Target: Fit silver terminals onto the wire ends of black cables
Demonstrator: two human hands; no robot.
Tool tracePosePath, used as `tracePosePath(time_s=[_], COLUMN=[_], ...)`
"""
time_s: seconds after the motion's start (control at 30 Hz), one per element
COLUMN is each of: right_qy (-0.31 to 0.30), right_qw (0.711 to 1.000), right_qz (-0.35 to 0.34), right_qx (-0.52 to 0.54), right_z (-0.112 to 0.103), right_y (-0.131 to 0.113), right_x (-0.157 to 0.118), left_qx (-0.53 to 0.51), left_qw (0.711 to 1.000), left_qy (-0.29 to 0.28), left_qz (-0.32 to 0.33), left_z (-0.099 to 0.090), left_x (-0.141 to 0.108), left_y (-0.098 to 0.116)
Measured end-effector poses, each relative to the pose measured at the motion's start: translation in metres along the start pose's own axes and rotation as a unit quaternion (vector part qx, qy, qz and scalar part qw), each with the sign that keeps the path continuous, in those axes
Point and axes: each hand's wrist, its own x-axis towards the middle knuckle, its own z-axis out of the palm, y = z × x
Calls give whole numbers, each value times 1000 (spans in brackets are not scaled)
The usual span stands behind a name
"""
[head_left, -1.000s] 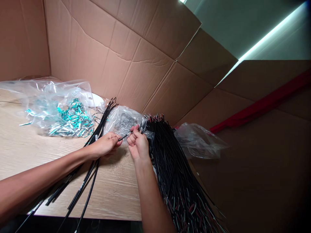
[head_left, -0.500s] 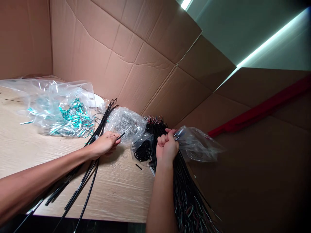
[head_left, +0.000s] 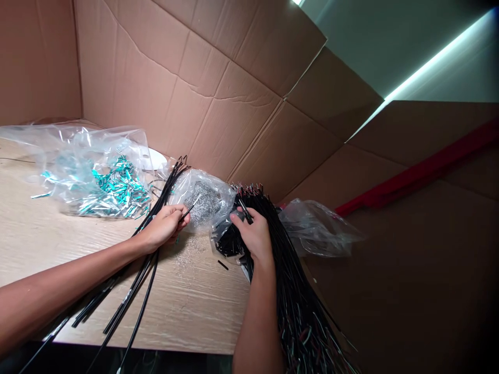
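My left hand [head_left: 163,226] is closed in a pinch on a thin black cable [head_left: 188,212], whose pale end points up to the right. More black cables [head_left: 128,293] run beneath that wrist and hang past the table's front edge. My right hand [head_left: 255,236] grips a slim dark tool [head_left: 245,212]; its exact kind does not show. The tool's tip points up and left, apart from the cable. Close behind the right hand lies a thick bundle of black cables [head_left: 292,275]. Between the hands is a clear bag of fine silvery strands [head_left: 202,200].
A large clear bag of teal and silver scraps [head_left: 120,182] lies at left. Short black pieces fill a small bag [head_left: 230,244], and one loose black piece [head_left: 222,265] lies before it. Cardboard walls [head_left: 163,78] enclose the table [head_left: 195,317]. An emptier plastic bag [head_left: 319,228] sits at right.
My right hand has moved left from over the cable bundle and turned, bringing the dark tool toward the left hand. My left hand has shifted slightly left, still pinching the cable.
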Motion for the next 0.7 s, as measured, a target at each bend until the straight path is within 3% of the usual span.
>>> tracePosePath(time_s=[0.1,0.23,0.43,0.7], right_qy=[-14,-39,-31,-3], right_qw=[993,984,987,986], right_qz=[-81,-113,-143,-127], right_qx=[83,133,71,107], right_z=[32,62,67,72], right_y=[-18,-35,-34,-30], right_x=[-6,-18,-22,-19], left_qx=[14,67,155,269], left_qw=[1000,997,984,953], left_qy=[-2,-10,-16,-3], left_qz=[6,29,88,142], left_z=[0,-1,-2,1], left_x=[-1,2,6,1], left_y=[1,-4,-13,-4])
